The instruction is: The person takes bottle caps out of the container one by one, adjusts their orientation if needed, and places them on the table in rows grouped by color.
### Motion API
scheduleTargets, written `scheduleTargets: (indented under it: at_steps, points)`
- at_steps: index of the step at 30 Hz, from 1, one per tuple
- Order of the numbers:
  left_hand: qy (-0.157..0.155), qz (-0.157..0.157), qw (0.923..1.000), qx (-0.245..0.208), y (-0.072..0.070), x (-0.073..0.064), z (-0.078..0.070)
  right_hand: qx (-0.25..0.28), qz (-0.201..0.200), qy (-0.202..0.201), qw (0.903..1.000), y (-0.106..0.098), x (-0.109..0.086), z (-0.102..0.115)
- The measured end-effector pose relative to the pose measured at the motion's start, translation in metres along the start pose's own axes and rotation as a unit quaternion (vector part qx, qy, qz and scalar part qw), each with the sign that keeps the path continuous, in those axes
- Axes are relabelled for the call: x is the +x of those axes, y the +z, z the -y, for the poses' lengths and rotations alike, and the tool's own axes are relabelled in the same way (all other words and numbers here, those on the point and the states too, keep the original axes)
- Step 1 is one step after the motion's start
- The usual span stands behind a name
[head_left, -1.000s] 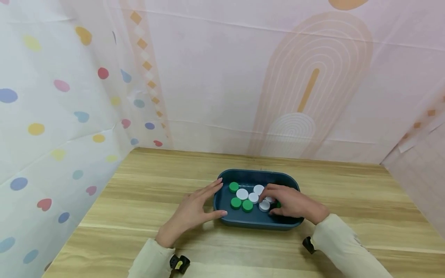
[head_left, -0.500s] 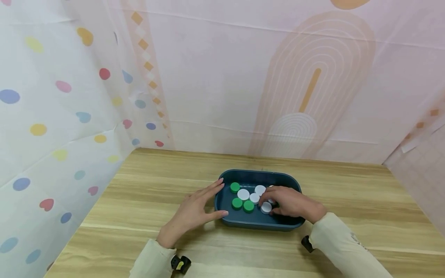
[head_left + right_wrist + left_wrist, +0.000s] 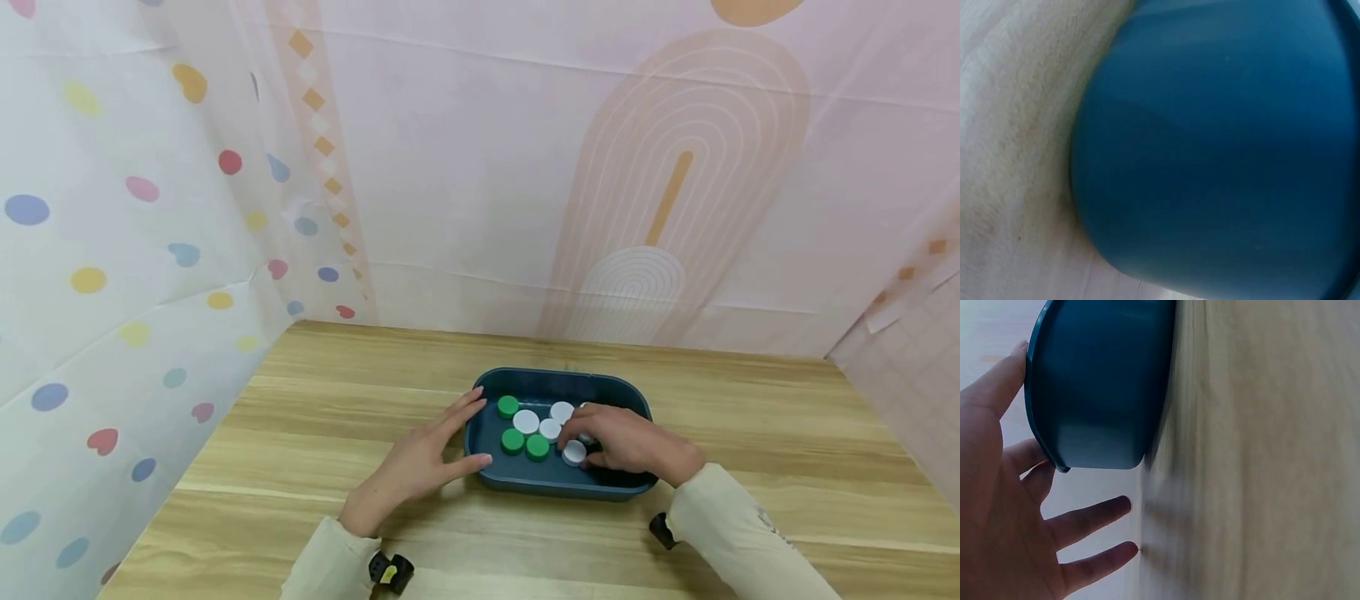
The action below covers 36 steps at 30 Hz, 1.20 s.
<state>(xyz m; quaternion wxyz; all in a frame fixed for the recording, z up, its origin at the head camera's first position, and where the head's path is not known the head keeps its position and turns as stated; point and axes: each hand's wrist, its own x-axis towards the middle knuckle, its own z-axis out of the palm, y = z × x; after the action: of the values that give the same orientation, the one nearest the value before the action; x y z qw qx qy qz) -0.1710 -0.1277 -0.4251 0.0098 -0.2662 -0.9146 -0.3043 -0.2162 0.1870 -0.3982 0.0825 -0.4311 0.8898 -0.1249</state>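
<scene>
A dark blue tray (image 3: 547,486) with rounded ends stands on the wooden table, holding several green and white bottle caps. My left hand (image 3: 420,460) is spread at the tray's left end, with its fingertips and thumb tip at the rim; the left wrist view shows two fingers on the rim of the tray (image 3: 1104,387) and the others stretched out beside it. Inside the tray at the right, my right hand (image 3: 626,437) has its index finger and thumb bent round a white bottle cap (image 3: 573,452). Other caps under that hand are partly hidden.
Left of the right hand lie green caps (image 3: 537,447) and white caps (image 3: 526,422), some touching. The wooden tabletop (image 3: 360,358) runs back to a patterned cloth wall (image 3: 465,167). In the right wrist view, the tray's outer wall (image 3: 1210,150) fills most of the frame.
My right hand's index finger has come down closer round the white cap. A green cap once visible beneath that hand is now hidden. My left hand stays at the tray's rim.
</scene>
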Motion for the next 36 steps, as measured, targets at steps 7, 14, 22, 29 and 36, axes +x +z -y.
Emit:
scheduleTargets:
  at_steps: [7, 14, 22, 29, 36]
  points:
    - [0.013, 0.006, 0.9999, -0.003, 0.0, -0.001, 0.002, 0.01, 0.01, 0.007, 0.9999, -0.001, 0.0, 0.0]
    - [0.012, 0.006, 0.9999, -0.003, 0.001, -0.002, 0.004, 0.007, -0.003, 0.006, 0.9999, -0.002, 0.0, 0.002]
    - [0.009, 0.006, 0.9999, 0.001, 0.002, 0.0, 0.006, 0.0, -0.02, 0.012, 0.9997, -0.004, -0.001, 0.006]
    - [0.005, 0.005, 1.0, 0.006, 0.003, 0.0, 0.008, 0.005, -0.04, 0.006, 0.9992, -0.011, -0.001, 0.011]
    - [0.005, 0.006, 1.0, 0.001, 0.004, -0.001, 0.008, 0.01, -0.052, -0.012, 0.9985, -0.019, -0.002, 0.024]
